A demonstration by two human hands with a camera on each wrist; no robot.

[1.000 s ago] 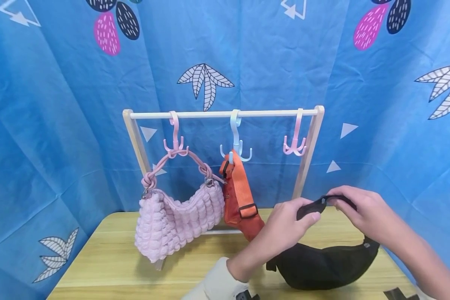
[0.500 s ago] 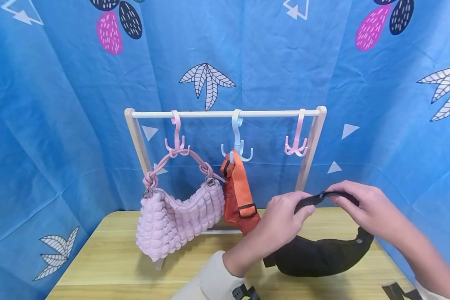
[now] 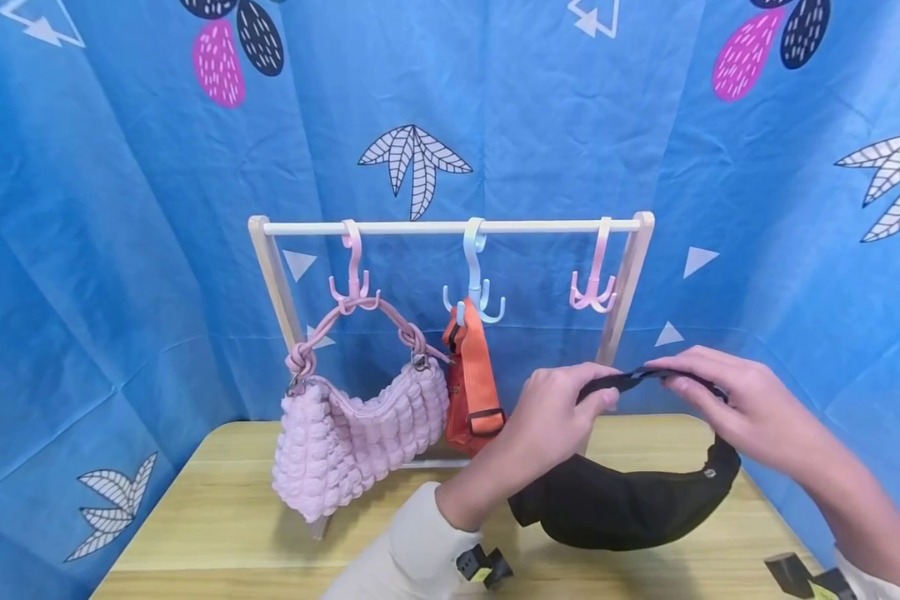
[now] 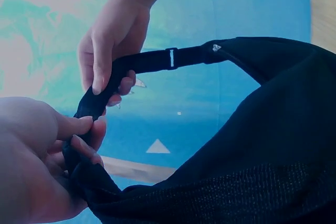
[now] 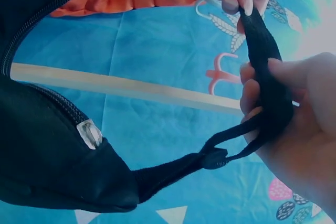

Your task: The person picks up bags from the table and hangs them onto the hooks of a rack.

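Both hands hold a black waist bag (image 3: 630, 508) by its strap, and its body hangs in a curve over the front right of the table. My left hand (image 3: 543, 421) pinches the left part of the strap (image 4: 152, 61) between thumb and fingers. Close beside it, my right hand (image 3: 727, 400) grips the same strap, thumb on one side and fingers curled on the other. A zipper pull (image 5: 90, 134) shows on the bag in the right wrist view. Behind and above the hands hangs a pink multi-prong hook (image 3: 592, 287) with nothing on it.
A wooden rack with a white rail (image 3: 412, 228) stands on the table (image 3: 195, 517). On its left pink hook (image 3: 353, 267) hangs a puffy pink handbag (image 3: 367, 429); an orange bag (image 3: 480, 367) hangs from the middle blue hook (image 3: 473, 267). Blue patterned cloth (image 3: 540, 117) lies behind.
Both hands have risen slightly, the left one also shifting left. The black waist bag has lifted and moved a little left with them. The hung bags stay in place.
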